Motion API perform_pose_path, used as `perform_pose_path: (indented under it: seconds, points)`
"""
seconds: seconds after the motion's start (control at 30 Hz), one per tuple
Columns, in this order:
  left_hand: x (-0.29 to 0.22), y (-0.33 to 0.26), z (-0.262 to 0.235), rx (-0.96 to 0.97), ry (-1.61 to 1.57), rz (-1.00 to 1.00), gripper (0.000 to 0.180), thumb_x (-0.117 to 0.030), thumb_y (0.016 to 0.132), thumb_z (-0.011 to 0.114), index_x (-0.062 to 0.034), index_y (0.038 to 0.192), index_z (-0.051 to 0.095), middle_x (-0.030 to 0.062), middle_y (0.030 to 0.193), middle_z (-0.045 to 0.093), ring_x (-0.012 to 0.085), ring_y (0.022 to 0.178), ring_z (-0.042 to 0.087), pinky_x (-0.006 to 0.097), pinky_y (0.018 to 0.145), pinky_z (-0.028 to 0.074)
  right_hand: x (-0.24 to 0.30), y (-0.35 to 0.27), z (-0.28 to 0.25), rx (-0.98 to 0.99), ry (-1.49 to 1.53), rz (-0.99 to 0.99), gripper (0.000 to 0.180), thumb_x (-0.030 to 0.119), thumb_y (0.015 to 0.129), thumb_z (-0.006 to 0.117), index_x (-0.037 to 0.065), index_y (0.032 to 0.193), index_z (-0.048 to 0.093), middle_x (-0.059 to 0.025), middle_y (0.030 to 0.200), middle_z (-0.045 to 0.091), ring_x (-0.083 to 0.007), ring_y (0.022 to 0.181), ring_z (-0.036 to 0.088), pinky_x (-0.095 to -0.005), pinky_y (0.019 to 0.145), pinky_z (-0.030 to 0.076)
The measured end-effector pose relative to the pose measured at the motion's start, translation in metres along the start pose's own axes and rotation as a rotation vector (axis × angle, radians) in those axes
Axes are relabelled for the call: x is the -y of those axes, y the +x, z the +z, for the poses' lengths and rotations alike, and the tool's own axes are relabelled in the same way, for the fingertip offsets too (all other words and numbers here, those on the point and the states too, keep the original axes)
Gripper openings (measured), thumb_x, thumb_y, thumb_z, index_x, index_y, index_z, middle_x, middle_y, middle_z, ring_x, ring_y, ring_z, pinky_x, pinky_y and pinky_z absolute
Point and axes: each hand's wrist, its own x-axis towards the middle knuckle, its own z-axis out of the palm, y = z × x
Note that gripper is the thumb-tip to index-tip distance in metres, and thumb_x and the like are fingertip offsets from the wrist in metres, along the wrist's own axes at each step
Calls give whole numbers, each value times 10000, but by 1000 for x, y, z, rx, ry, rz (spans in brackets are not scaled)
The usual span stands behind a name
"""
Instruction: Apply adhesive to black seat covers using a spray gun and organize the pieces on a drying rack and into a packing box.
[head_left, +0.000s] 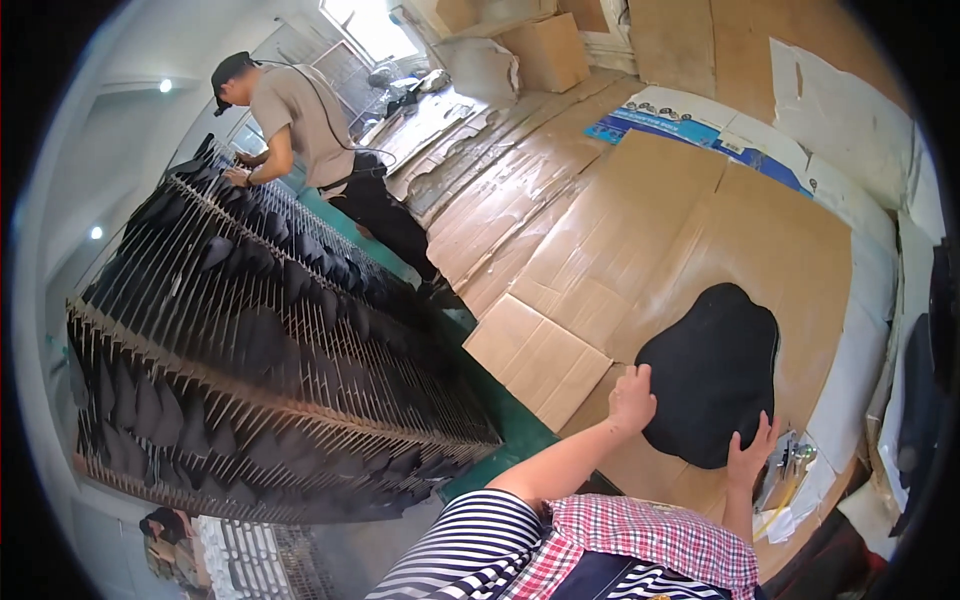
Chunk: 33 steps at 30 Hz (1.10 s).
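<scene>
**Handling Hazards: Black Pad on Cardboard Work Surface**

On the flattened brown cardboard sheet [700,230] that covers the work surface, a black, rounded, shield-shaped soft pad [712,372] lies flat, its narrower end pointing away from the person. The left hand [632,398] rests at the pad's near-left edge, fingers loosely curled against the rim. The right hand [750,452] sits at the near-right edge, fingers spread and raised; whether the fingertips pinch the edge or merely touch it cannot be told. Neither hand shows a closed grasp around the pad.

Probable faults:

- **Slippage.** With only edge contact from both hands, the pad may slide across the smooth cardboard if it is pushed unevenly, and so skew out of position.
- **Folding.** The pad appears limp. If it is lifted by the near edge alone, the far end is likely to droop or crease.
- **Snagging.** The cardboard is made of overlapping sheets with open seams near the left hand; an edge of the pad can catch there.
- **Clutter contact.** A small pile of loose tools and papers [785,480] lies just beside the right hand, and a sweeping wrist could knock it.

To the left, well apart, stands a long slatted rack filled with dark pieces [260,330], where another person in a grey shirt [305,125] works. No interference is evident at this separation.
</scene>
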Motion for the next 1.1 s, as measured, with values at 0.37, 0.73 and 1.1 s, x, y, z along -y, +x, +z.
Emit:
perform_pose_path:
  seconds: [0.37, 0.73, 1.1]
  points:
    - [-24, -28, 5, 343, 332, 591, 602, -271, 717, 678, -135, 1265, 468, 164, 1350, 352, 353, 1214, 338, 465, 941, 353, 3, 36, -26, -38, 676, 278, 600, 13, 722, 672, 56, 1271, 433, -125, 1334, 373, -194, 888, 537, -284, 819, 453]
    - [-18, -25, 13, 384, 369, 584, 625, -198, 688, 680, -154, 1273, 466, 150, 1357, 331, 343, 1207, 349, 454, 872, 434, -38, -11, -6, 11, 579, 346, 612, 17, 709, 675, 53, 1267, 428, -149, 1332, 341, -216, 1041, 500, -290, 806, 486]
    - [-3, -24, 20, 366, 161, 549, 570, -180, 683, 671, -136, 1227, 503, 149, 1339, 361, 353, 1207, 357, 451, 927, 413, -46, -9, -15, -286, 582, 473, 479, -55, 758, 596, 26, 1213, 472, -93, 1217, 462, -193, 982, 534, -280, 832, 448]
